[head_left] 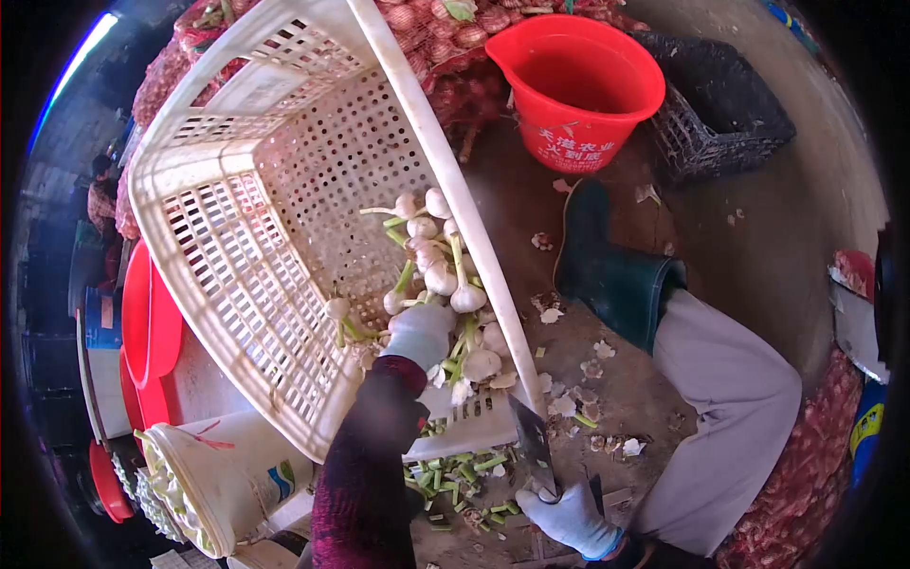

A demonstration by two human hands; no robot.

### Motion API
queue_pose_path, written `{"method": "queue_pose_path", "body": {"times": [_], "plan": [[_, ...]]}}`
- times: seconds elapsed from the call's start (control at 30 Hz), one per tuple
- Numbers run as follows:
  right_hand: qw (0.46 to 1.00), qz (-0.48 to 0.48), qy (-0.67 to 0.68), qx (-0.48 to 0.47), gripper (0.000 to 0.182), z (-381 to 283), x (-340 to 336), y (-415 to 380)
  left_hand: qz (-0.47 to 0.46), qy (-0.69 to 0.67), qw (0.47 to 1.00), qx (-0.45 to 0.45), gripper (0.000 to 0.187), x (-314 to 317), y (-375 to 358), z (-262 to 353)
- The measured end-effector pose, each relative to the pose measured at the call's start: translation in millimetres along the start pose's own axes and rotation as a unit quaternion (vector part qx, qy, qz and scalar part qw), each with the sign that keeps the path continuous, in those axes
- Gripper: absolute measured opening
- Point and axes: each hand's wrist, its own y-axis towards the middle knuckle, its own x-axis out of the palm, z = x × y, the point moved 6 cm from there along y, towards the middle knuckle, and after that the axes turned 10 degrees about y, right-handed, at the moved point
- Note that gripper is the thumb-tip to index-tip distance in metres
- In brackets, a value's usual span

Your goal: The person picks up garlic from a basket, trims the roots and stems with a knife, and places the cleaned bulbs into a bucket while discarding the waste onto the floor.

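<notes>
My left hand [424,334], in a pale glove, reaches into a white perforated plastic crate [444,156] that is tilted on its side. It touches a heap of garlic bulbs [441,278] with green stems; its fingers are hidden among them. A larger garlic bulb [481,365] lies just right of that hand. Lower right, my right hand [571,520], also gloved, is closed around a knife. The broad dark knife blade [534,442] points up beside the crate's near corner.
Cut green stems [462,479] and garlic skins [561,405] litter the floor. A red bucket [578,133] and black crate [730,137] stand beyond my green boot [616,270]. At lower left lies a white bucket [227,469]. Net bags of garlic [796,474] flank the area. Another person [102,194] is far left.
</notes>
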Motion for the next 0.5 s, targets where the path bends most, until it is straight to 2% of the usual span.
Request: {"method": "queue_pose_path", "body": {"times": [0.03,0.07,0.1,0.13,0.2,0.23,0.27,0.33,0.37,0.4,0.47,0.5], "plan": [[1.000,-0.002,-0.001,0.002,0.027,4.2,-1.2,-0.7,0.087,-0.074,0.993,0.013,0.030,-21.1,-21.4,-5.6],[1.000,-0.005,-0.005,-0.026,0.027,8.3,-2.7,-2.8,0.213,-0.184,0.959,0.034,0.037,-38.4,-46.4,-13.9],[0.998,-0.005,-0.006,-0.055,0.027,10.6,-3.1,-6.3,0.222,-0.386,0.895,0.017,0.041,-46.4,-68.2,-21.6],[0.998,-0.007,0.001,-0.056,0.027,11.7,-3.1,-9.2,0.223,-0.569,0.791,-0.001,0.045,-49.2,-89.8,-28.6],[0.996,-0.004,-0.032,-0.088,0.011,-0.3,-2.3,-12.0,0.251,-0.711,0.656,-0.033,0.049,-40.8,-137.0,-42.6],[0.995,-0.006,-0.066,-0.075,0.011,-15.6,0.9,-15.5,0.226,-0.788,0.572,-0.021,0.050,-44.6,-165.2,-33.1],[0.993,-0.024,-0.061,-0.094,0.010,-21.0,2.2,-16.2,0.245,-0.794,0.556,-0.016,0.047,-42.8,-189.9,-24.7],[0.983,-0.023,-0.086,-0.161,0.007,-35.4,5.7,-22.5,0.224,-0.812,0.538,-0.038,0.047,-22.2,-229.6,-6.0],[0.948,-0.022,-0.208,-0.241,0.005,-42.3,7.4,-24.4,0.227,-0.815,0.532,-0.039,0.048,-13.4,-248.0,5.6],[0.948,-0.042,-0.222,-0.224,0.007,-42.5,7.9,-28.6,0.225,-0.819,0.526,-0.041,0.049,-5.5,-264.3,18.9],[0.900,-0.061,-0.302,-0.309,0.014,-61.2,11.9,-44.4,0.236,-0.841,0.486,-0.036,0.056,-8.5,-299.1,47.8],[0.887,-0.088,-0.320,-0.321,0.018,-65.7,14.8,-51.6,0.231,-0.845,0.481,-0.039,0.057,-3.1,-312.9,59.2]]}}
